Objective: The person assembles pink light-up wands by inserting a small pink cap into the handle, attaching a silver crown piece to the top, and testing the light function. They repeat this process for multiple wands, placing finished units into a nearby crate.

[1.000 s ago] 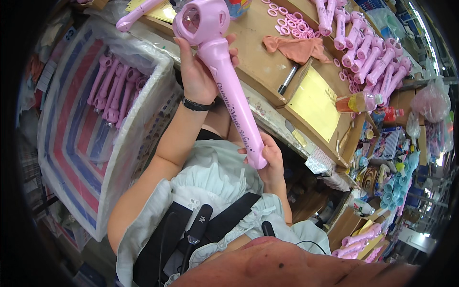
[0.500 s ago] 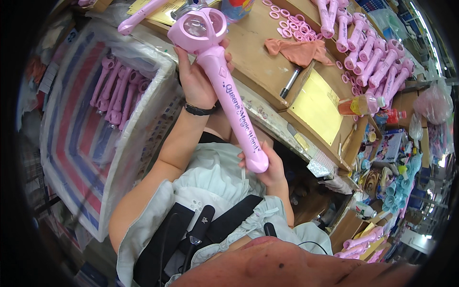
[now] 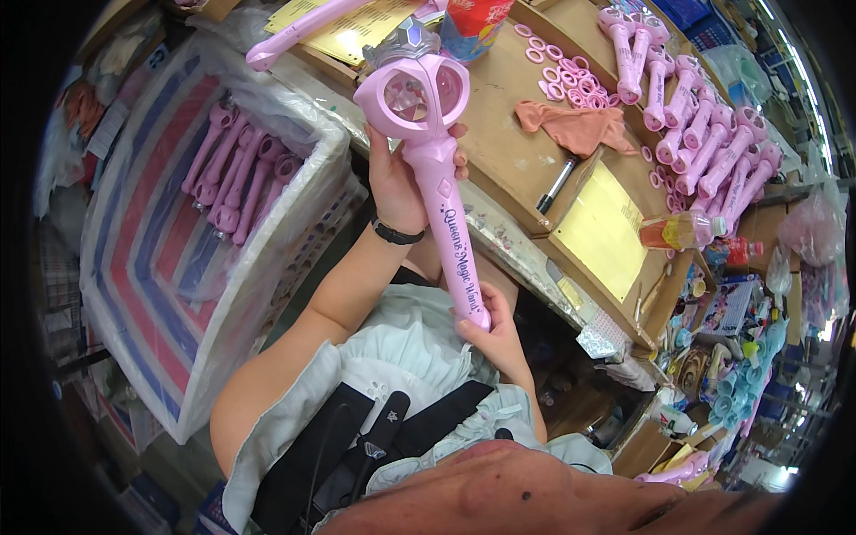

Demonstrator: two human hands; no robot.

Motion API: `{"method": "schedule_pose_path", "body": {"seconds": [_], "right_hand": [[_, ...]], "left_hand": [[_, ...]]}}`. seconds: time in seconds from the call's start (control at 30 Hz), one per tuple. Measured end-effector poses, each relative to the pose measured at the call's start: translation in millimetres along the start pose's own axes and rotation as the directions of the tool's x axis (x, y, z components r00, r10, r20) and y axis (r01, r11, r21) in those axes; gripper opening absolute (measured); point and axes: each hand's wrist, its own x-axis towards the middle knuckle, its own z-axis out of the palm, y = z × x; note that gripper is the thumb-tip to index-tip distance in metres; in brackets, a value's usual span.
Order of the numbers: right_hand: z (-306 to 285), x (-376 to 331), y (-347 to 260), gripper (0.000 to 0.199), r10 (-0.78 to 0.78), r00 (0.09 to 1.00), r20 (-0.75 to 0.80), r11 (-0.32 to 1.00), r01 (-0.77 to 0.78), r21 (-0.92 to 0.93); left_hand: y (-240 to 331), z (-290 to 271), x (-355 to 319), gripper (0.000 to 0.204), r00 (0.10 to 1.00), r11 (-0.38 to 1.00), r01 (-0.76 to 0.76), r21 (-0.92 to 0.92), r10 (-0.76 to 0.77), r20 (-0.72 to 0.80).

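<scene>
Pink wand (image 3: 439,183), one, held aslant above the person's lap; windowed head pointing away from the body, handle end toward it, dark lettering along the shaft facing up. Silver crown-shaped piece (image 3: 403,42) with a purple gem, one, at the top of that head.

Left hand (image 3: 398,189), wrapped round the wand's neck just below the head; black wristband (image 3: 397,234) at the wrist. Right hand (image 3: 499,341), closed on the lower end of the handle. The hands stand apart, both gripping the same wand.

To the left: crate (image 3: 314,165), white-rimmed, with a striped lining (red, blue and white), containing several wands (image 3: 236,178) of like form.

Across the bench (image 3: 495,147): pink rings (image 3: 581,87), loose; orange cloth (image 3: 575,127), crumpled; black marker (image 3: 557,185); yellow sheet (image 3: 599,236), printed; bottle (image 3: 675,231) of amber liquid, lying near a heap of pink wands (image 3: 713,147)
</scene>
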Motion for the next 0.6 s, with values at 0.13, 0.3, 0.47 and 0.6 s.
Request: {"method": "schedule_pose_path", "body": {"seconds": [0.13, 0.3, 0.47, 0.6], "right_hand": [[-1, 2, 8, 0.063, -0.095, 0.992, -0.08, 0.995, 0.093, -0.023], [-33, 0, 8, 0.048, 0.062, 0.971, 0.231, 0.778, -0.192, 0.599], [-70, -15, -30, 0.022, -0.009, 0.997, -0.072, 0.995, 0.001, -0.101], [-133, -2, -91, 0.016, -0.385, 0.84, -0.382, 0.897, 0.243, -0.368]], "left_hand": [[-4, 1, -5, 0.082, 0.997, 0.974, -0.046, 0.22, 0.058, -0.046], [-10, -14, -15, 0.091, 0.979, 0.987, 0.159, -0.008, -0.157, 0.127], [-17, -37, -32, 0.084, 0.902, 0.917, 0.398, -0.001, -0.391, 0.181], [-27, -43, -49, 0.069, 0.904, 0.904, 0.426, -0.021, -0.424, 0.058]]}}
